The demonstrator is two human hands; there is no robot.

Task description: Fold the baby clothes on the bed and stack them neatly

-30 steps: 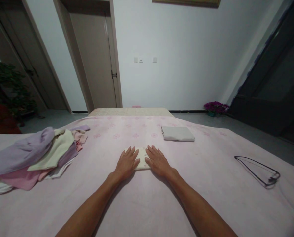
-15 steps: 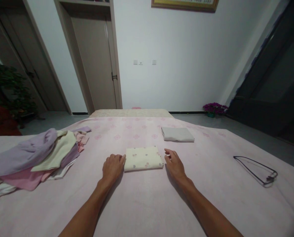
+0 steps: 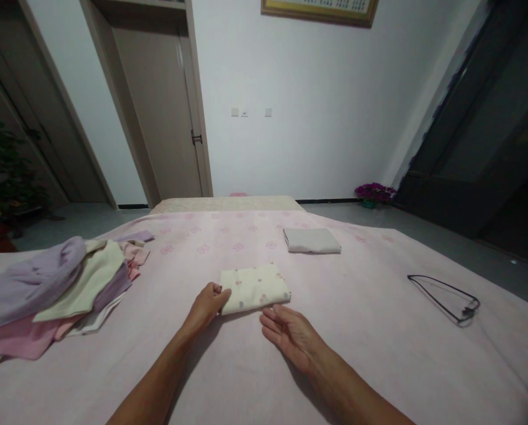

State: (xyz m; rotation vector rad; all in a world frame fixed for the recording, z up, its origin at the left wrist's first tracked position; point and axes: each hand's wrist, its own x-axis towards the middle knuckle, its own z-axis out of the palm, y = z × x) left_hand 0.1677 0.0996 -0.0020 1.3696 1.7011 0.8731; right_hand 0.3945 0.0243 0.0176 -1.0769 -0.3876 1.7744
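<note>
A folded cream cloth with small printed motifs lies in front of me on the pink bedspread. My left hand pinches its left edge between thumb and fingers, and that side looks slightly lifted. Close to the cloth's front right edge is my right hand, palm turned inward and fingers stretched out. Its fingertips are at the edge; whether they touch it I cannot tell. Farther back and to the right rests a folded grey cloth.
A heap of clothes in purple, cream and pink lies on the left. Black-framed glasses rest on the right. Beyond the bed stand a door, a white wall and a pot of purple flowers.
My left hand has closed on the cloth's left edge. My right hand has moved from the cloth's right side toward me and left, to its front edge. The view has shifted slightly right.
</note>
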